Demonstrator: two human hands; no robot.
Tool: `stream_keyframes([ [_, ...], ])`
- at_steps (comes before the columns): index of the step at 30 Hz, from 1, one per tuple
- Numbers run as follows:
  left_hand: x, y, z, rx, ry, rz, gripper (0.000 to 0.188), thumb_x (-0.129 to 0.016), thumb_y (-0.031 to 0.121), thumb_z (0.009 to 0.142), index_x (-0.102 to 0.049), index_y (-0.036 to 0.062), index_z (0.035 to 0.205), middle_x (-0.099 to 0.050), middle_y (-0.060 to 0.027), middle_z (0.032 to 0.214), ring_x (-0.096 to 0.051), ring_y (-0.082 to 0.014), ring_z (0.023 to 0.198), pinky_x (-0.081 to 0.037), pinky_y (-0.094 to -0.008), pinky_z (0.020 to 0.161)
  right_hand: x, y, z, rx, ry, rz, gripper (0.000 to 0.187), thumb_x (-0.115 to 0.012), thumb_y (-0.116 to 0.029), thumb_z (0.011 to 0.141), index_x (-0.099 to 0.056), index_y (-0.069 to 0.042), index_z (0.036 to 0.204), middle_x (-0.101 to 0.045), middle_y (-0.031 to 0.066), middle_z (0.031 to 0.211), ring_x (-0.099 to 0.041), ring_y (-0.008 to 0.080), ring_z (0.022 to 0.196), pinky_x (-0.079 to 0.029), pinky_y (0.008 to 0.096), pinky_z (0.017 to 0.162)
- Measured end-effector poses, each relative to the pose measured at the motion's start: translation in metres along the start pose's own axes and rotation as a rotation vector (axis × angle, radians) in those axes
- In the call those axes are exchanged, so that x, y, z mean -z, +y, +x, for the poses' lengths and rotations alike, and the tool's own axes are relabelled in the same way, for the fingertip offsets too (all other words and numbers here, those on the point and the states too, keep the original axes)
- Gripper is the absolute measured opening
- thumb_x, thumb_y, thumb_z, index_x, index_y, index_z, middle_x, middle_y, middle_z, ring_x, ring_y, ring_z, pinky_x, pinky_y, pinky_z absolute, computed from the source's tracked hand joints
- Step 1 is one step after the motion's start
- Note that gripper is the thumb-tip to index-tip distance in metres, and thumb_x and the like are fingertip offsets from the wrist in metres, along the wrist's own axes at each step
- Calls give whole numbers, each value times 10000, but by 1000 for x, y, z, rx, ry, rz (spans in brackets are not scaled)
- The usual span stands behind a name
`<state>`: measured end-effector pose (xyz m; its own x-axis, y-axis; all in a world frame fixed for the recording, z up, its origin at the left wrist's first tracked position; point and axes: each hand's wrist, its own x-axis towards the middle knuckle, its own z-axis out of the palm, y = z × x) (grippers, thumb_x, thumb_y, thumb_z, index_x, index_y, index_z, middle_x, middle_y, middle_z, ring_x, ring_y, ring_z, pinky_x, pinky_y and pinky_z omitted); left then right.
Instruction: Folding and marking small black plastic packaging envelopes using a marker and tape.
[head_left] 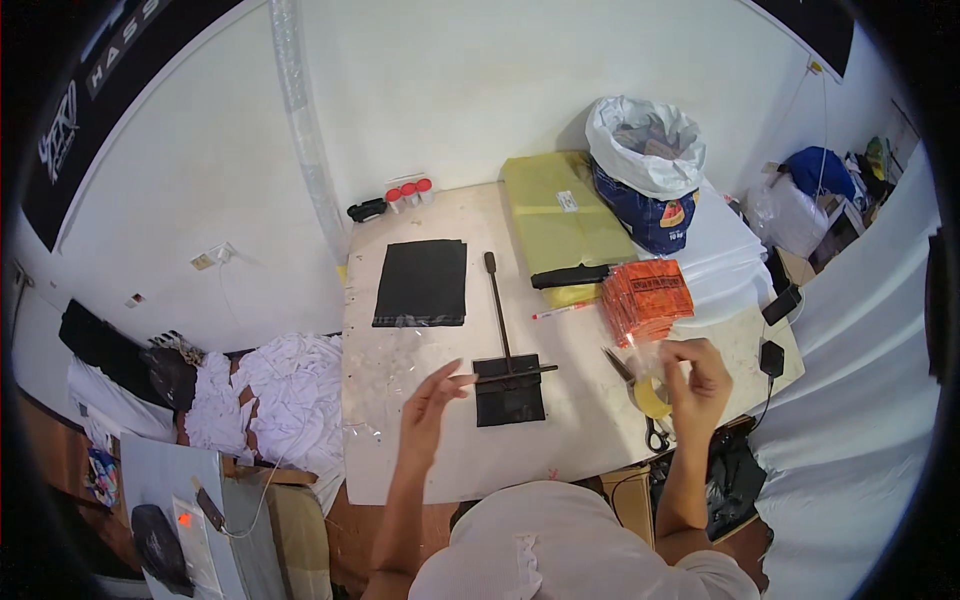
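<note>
On the table in front of me lies a black folded fabric piece (510, 405). A dark metal rod with a crossbar (500, 310) rests on it, its long shaft pointing away from me. My left hand (436, 395) is open beside the crossbar's left end, fingers stretched; whether they touch it I cannot tell. My right hand (700, 380) is raised at the right, fingers pinched on what looks like a clear plastic piece (648, 356). Close by it is a yellow tape roll (652, 400), overlapping a pair of scissors (656, 436) with black handles.
A black fabric stack (422, 283) and clear plastic film (385, 375) lie left. Farther right are orange packets (650, 292), a red-white marker (562, 311), yellow folded sheeting (565, 215) and a bulky sack (645, 200). Red-lidded containers (409, 194) stand at the back. White cloth (290, 400) is piled left.
</note>
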<state>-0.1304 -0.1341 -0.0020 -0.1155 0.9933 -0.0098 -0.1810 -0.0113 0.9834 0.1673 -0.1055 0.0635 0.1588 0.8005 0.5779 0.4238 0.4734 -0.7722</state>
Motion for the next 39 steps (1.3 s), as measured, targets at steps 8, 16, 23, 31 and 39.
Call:
stream_keyframes([
  [8, -105, 20, -3, -60, -338, -113, 585, -566, 174, 883, -259, 67, 1369, -490, -120, 1182, -508, -164, 1016, -422, -293, 867, -29, -25, -6, 95, -103, -174, 242, -711, 38, 629, -604, 7, 843, -574, 89, 787, -547, 151, 669, -438, 248, 587],
  [16, -117, 16, 19, 191, -384, -125, 605, -601, 125, 855, -274, 71, 1361, -513, -33, 983, -529, -99, 914, -472, -268, 779, -34, -24, -21, 201, -67, -202, 287, -746, 14, 615, -607, -11, 865, -585, 87, 836, -549, 165, 670, -442, 251, 600],
  [23, -103, 15, 19, 82, -396, -152, 664, -662, -17, 759, -339, 44, 1336, -532, 19, 704, -557, -66, 721, -466, -202, 723, -26, -8, -20, 6, -89, 153, 171, -687, 70, 670, -653, 16, 829, -614, 88, 779, -561, 146, 697, -437, 244, 612],
  [31, -85, 24, 8, 79, -488, -94, 715, -657, -52, 756, -299, 44, 1368, -588, 0, 761, -583, -81, 795, -458, -213, 769, -17, -13, -10, -94, -260, 217, 149, -660, 72, 703, -684, 11, 837, -643, 90, 737, -588, 134, 673, -441, 220, 611],
  [39, -62, 31, 8, 190, -579, 78, 681, -571, -87, 784, -266, 41, 1380, -614, -37, 864, -590, -128, 844, -454, -240, 811, -14, -12, -6, -149, -293, 279, 158, -650, 82, 707, -682, 9, 844, -645, 88, 753, -586, 125, 674, -439, 218, 606],
])
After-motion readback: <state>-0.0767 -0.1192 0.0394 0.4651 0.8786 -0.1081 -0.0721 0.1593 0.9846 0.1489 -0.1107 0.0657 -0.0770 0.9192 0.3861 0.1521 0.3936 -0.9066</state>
